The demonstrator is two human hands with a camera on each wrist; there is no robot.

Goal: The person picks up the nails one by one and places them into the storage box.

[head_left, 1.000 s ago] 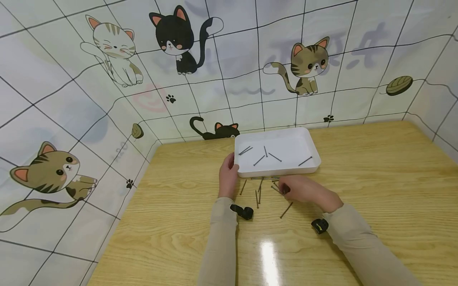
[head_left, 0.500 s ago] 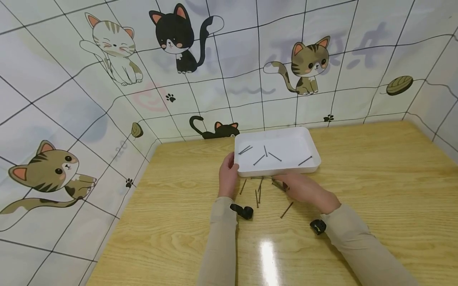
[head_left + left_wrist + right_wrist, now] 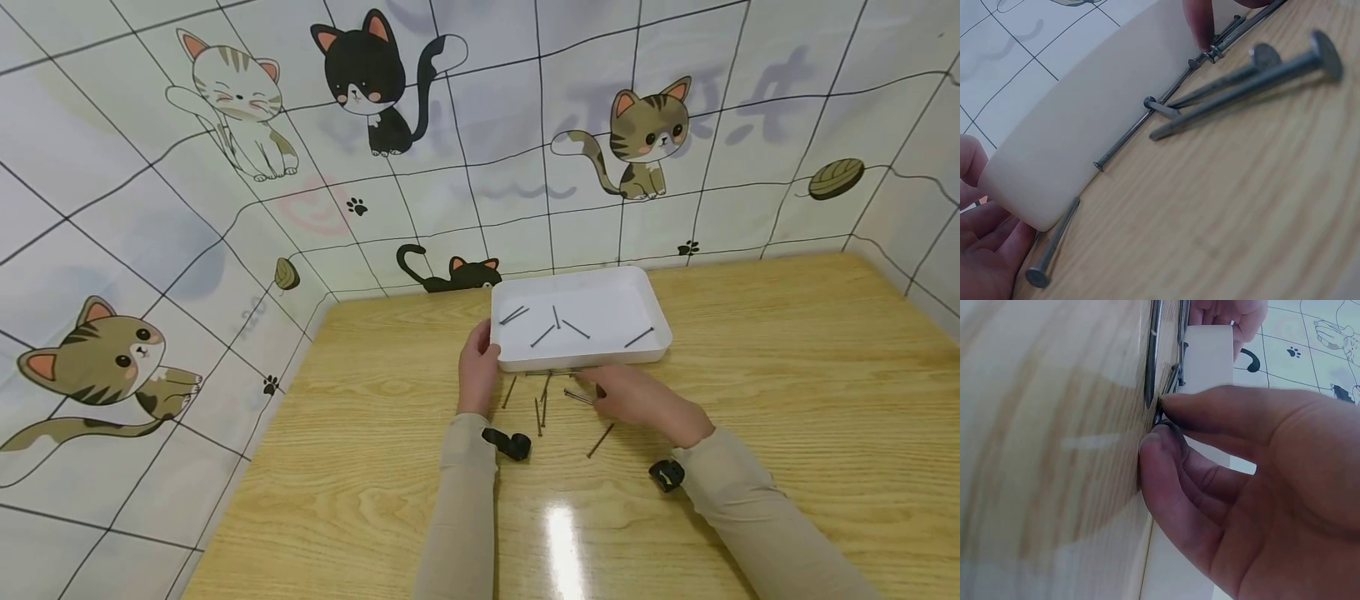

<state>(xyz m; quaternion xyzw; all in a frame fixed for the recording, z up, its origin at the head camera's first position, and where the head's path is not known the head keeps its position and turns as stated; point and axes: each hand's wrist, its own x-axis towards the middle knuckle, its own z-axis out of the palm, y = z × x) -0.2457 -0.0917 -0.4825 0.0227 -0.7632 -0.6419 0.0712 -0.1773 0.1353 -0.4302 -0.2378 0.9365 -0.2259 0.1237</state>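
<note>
A white tray (image 3: 592, 360) with several nails (image 3: 576, 329) in it stands near the wall. My left hand (image 3: 478, 371) grips its left front corner, with the thumb at the rim; the left wrist view shows the fingers (image 3: 997, 244) at the tray's end. In front of the tray my right hand (image 3: 648, 402) pinches a nail (image 3: 1158, 417) low over the table, thumb and forefinger together. Nail shafts (image 3: 579, 397) poke out to the left of these fingers; their other ends are hidden by the hand.
Several loose nails (image 3: 540, 417) lie on the wooden table (image 3: 360, 467) between my forearms. One nail (image 3: 600, 441) lies apart, below the right hand. Others lie along the tray's front wall. A cat-printed wall covering (image 3: 510, 200) closes off the back and the sides.
My right hand has shifted slightly left, to the nails by the tray's front wall. The nails at its fingertips now lie flatter. The left hand and tray have stayed put.
</note>
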